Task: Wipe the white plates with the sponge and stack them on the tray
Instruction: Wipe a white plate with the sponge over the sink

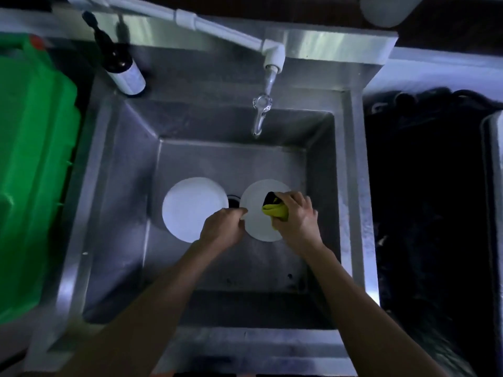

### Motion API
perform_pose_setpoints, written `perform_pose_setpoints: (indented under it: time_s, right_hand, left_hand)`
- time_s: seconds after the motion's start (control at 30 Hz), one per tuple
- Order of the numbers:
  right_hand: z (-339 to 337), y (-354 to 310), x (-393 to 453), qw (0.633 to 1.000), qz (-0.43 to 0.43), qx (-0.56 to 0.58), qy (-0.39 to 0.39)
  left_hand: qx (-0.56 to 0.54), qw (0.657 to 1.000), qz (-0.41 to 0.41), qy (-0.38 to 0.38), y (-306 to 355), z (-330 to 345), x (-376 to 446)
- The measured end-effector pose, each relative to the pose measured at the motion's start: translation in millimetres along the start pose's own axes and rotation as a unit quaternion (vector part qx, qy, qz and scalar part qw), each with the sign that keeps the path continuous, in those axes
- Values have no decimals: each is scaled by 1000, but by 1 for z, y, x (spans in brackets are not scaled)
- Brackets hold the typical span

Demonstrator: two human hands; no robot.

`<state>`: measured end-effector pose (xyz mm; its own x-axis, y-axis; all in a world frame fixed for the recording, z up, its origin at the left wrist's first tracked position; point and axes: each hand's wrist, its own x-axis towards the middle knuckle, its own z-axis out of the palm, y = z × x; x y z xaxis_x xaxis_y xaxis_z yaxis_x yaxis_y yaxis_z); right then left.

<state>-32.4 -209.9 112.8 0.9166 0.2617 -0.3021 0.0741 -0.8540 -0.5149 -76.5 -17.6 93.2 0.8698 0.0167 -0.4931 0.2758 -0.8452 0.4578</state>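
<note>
While left hand (221, 227) grips plate (257, 213) rim, sponge (275, 209) under right fingers (292, 205)

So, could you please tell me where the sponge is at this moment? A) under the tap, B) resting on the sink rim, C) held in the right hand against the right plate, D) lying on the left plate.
C: the right hand grips the sponge on the right plate, whose rim the left hand holds.

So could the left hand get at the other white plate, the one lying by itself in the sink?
Probably yes. The left hand pinches the rim of the plate being wiped, and the other plate lies uncovered right beside it. It would have to let go first.
</note>
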Motion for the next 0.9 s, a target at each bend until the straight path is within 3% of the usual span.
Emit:
perform_pose_setpoints:
  time_s: [0.33, 0.63, 0.9]
  right_hand:
    - [55, 57, 57, 997, 16, 4, -74]
    - [65, 73, 69, 999, 24, -6, -40]
    - [67, 77, 66, 997, 37, 47, -54]
  left_hand:
    - [-137, 984, -115, -26, -17, 69, 63]
    - [-196, 959, -198, -55, -23, 103, 90]
    - [-269, 926, -264, 37, -21, 109, 93]
